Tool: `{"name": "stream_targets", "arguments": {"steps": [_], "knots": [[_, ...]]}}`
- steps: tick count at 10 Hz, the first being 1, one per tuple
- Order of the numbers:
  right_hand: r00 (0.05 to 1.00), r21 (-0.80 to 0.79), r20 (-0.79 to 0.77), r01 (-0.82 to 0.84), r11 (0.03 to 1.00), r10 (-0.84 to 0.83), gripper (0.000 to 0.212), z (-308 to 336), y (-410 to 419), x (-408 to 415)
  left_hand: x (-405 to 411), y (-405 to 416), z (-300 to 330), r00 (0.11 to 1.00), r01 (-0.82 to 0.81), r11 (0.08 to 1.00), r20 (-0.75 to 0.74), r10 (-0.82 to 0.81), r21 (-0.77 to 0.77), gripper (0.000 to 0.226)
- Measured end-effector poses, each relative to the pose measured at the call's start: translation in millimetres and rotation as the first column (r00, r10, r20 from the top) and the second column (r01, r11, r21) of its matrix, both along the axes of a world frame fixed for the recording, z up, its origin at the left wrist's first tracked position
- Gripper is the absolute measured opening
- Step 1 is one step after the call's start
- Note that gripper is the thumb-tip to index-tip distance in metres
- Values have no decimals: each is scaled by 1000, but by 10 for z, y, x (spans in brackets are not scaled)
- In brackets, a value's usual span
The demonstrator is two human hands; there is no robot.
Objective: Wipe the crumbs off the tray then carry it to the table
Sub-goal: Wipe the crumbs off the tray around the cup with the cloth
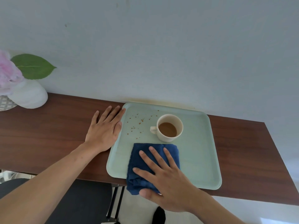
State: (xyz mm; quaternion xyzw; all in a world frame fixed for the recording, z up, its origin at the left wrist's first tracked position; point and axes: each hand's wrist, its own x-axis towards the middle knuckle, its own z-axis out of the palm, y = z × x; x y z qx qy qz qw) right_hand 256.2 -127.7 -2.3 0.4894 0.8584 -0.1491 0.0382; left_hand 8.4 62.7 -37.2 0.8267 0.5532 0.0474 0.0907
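Note:
A pale green tray [200, 159] lies on a dark wooden shelf [48, 136] against the wall. Brown crumbs [137, 123] are scattered over its far left part. A cream cup [169, 126] with brown drink stands on the tray near the middle. A folded dark blue cloth [145, 159] rests on the tray's near edge and hangs a little over it. My right hand [168, 180] lies flat on the cloth, fingers spread, thumb at its near end. My left hand [105, 130] is flat on the shelf, its thumb side touching the tray's left rim.
A white vase [29, 94] with a pink flower [8, 73] and a green leaf stands at the shelf's far left. The wall runs right behind the tray. A dark chair seat [77, 199] and black legs show below the shelf's front edge.

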Motion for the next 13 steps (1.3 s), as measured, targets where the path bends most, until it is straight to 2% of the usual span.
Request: {"name": "stream_targets", "arguments": {"steps": [3, 5, 7, 13], "knots": [[999, 39, -16, -40, 998, 41, 66, -82, 232, -510, -2, -1, -10, 1000, 4, 1000, -3, -4, 8, 60], [999, 55, -15, -33, 998, 34, 66, -81, 245, -523, -17, -3, -14, 1000, 3, 1000, -5, -3, 13, 59], [999, 16, -35, -6, 1000, 7, 65, -34, 113, -220, -26, 4, -6, 1000, 5, 1000, 0, -5, 12, 59], [982, 14, 90, 163, 987, -163, 63, 93, -450, 1189, -24, 6, -20, 1000, 5, 1000, 3, -5, 0, 58]]}}
